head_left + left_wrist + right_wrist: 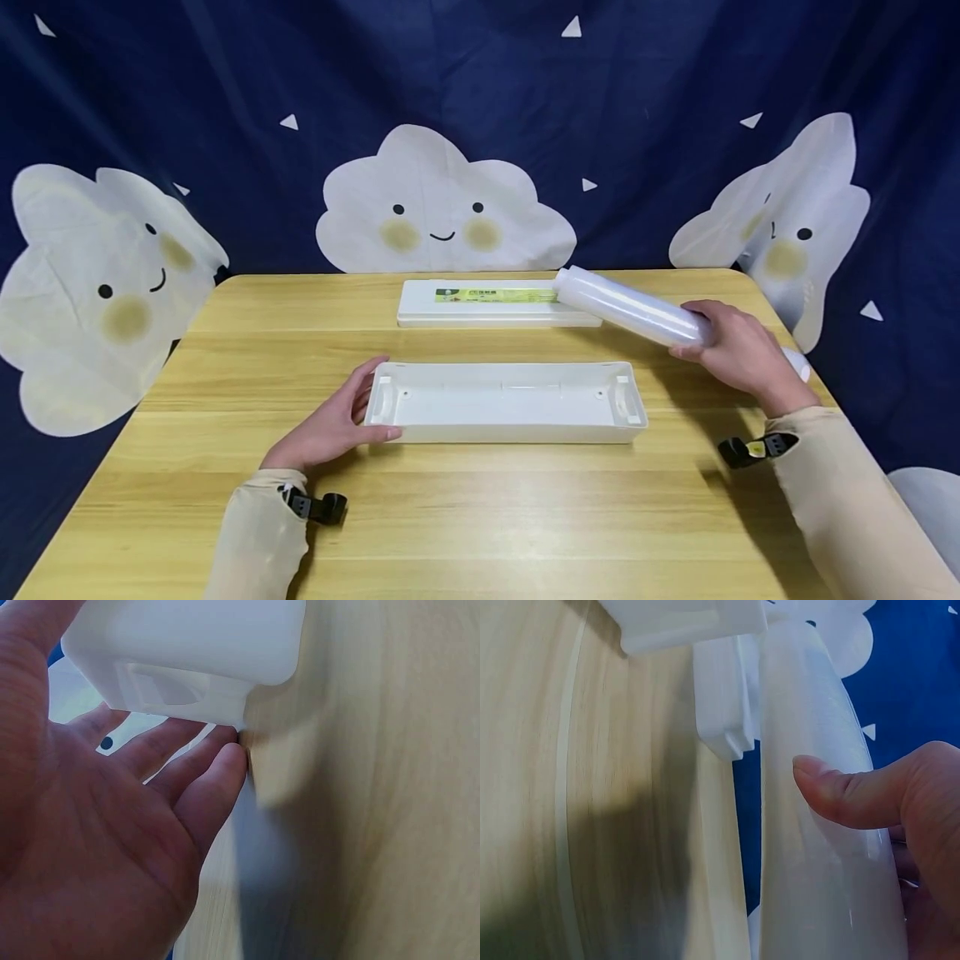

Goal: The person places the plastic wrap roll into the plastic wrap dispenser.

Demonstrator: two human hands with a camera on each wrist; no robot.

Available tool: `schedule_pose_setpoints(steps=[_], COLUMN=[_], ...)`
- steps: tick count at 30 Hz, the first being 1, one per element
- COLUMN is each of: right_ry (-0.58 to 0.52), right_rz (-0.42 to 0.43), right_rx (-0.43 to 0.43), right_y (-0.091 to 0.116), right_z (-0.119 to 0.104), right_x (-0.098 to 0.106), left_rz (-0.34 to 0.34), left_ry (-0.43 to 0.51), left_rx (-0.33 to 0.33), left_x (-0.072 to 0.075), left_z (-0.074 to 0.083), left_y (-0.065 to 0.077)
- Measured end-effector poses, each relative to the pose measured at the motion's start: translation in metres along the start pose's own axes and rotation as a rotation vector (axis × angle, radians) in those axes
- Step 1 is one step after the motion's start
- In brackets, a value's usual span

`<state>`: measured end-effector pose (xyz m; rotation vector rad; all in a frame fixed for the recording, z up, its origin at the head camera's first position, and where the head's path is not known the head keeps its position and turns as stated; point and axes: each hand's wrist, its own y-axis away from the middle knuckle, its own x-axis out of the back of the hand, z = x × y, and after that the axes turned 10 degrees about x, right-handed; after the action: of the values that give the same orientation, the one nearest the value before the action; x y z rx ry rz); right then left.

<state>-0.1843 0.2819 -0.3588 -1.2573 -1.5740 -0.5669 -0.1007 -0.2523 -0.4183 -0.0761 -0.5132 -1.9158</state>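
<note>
A long white plastic box (510, 405), its top uncovered, lies on the table with a notched bracket inside each end. My left hand (330, 421) grips its left end, thumb along the front wall and fingers round the back corner. The left wrist view shows that box end (180, 682) between thumb and fingers. Over the right side of the table, my right hand (738, 354) holds a roll of cling film (630, 308), tilted with its left end farther back. In the right wrist view, the thumb (855, 791) lies across the roll.
Behind the box sits a white lid (480, 317) with a green and yellow label; the roll overlaps its right end in the head view. The wooden table (525, 517) ends at a dark blue curtain (480, 83) printed with clouds.
</note>
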Motion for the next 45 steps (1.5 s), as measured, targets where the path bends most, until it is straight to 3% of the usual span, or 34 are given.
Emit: schedule_pose_setpoints(steps=[18,37,45], right_ry=[-0.03,-0.047,-0.06], right_rz=[-0.023,-0.019,-0.031], right_rx=[0.037,0.164,0.169], right_y=[-0.007,-0.014,-0.02], right_z=[-0.011,-0.018,-0.024], right_x=[-0.006,-0.004,-0.007], left_rz=[0.009,0.009,0.008], left_ry=[0.01,0.008,0.015], left_rx=[-0.007,0.001,-0.008], left_x=[-0.001,0.0,-0.001], left_z=[-0.003,0.001,0.0], left_y=[0.0,-0.001,-0.001])
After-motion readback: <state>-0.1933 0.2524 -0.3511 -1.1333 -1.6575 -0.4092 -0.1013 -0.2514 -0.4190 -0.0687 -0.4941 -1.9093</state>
